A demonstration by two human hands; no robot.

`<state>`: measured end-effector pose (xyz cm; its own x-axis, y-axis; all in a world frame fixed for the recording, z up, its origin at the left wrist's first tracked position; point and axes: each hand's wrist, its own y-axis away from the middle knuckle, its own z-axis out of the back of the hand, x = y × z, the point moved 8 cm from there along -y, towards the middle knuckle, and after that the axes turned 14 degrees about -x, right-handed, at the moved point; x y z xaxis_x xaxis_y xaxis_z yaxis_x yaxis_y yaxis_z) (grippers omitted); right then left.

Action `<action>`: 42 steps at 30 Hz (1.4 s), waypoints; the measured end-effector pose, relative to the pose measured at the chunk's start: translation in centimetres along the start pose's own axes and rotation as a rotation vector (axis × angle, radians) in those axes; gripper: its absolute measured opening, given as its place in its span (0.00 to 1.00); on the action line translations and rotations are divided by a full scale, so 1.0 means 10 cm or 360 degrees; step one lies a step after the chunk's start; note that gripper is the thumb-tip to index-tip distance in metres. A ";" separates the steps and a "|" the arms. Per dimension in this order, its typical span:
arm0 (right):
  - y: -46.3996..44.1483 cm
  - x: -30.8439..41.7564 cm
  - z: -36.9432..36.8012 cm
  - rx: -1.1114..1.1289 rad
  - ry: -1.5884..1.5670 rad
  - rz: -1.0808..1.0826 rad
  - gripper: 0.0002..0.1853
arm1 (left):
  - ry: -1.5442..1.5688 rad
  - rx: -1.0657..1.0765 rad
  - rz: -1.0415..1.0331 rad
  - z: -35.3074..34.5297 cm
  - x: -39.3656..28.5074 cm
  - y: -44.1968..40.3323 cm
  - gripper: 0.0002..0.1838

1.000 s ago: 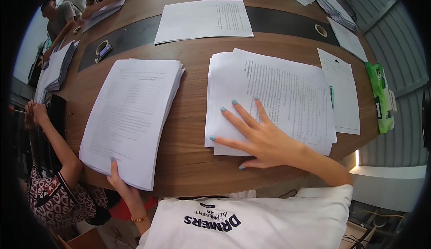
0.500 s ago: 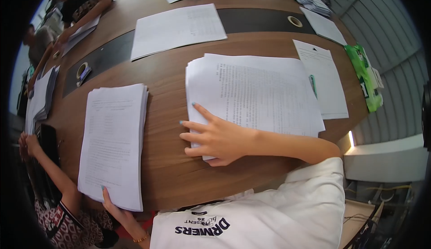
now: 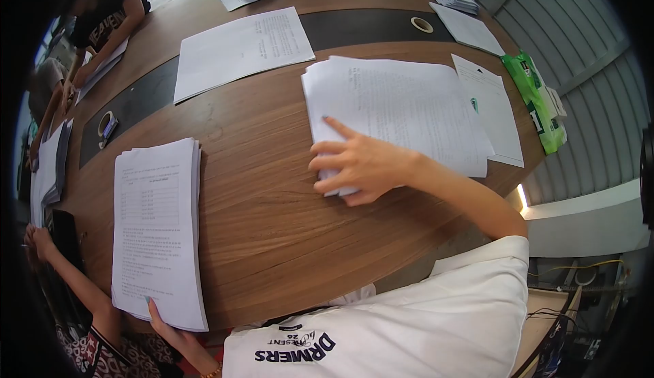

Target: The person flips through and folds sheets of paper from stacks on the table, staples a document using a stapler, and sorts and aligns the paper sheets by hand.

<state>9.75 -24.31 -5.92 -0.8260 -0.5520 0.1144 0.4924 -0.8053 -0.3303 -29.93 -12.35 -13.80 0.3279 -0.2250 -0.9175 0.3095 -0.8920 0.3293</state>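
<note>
My left hand (image 3: 169, 330) grips the bottom edge of a tall stack of printed paper (image 3: 157, 242), thumb on top and the other fingers hidden beneath. This stack lies on the table at the left, its top sheet showing a table and lines of text. With its fingers spread, my right hand (image 3: 364, 163) rests on the near left corner of a second stack of printed sheets (image 3: 409, 105). That stack's sheets are slightly uneven along the left edge. Its right side overlaps a single printed sheet (image 3: 501, 119), on which a green object (image 3: 474, 104) lies.
Beyond my hands on the wooden table (image 3: 272, 242) lie a paper stack (image 3: 245, 51), a tape roll (image 3: 422, 25), another tape roll (image 3: 103, 122) and a green packet (image 3: 535, 102). Co-workers handle papers at the left; one person's arm (image 3: 75, 276) is near my left stack.
My right hand and the stack beneath it have shifted right and away from my body. My left hand keeps its hold on the left stack. The whole view has also shifted.
</note>
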 end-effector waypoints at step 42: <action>-0.52 -0.54 0.31 -0.1676 -0.0921 -0.1202 0.12 | -0.0074 0.0872 -0.0991 -1.78 -0.64 -0.68 0.16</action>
<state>12.53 -17.80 -1.93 -0.4404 -0.2844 0.8516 -0.6538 -0.5485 -0.5213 -18.25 2.12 -6.18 0.1994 0.3679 -0.9082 -0.0600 -0.9205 -0.3860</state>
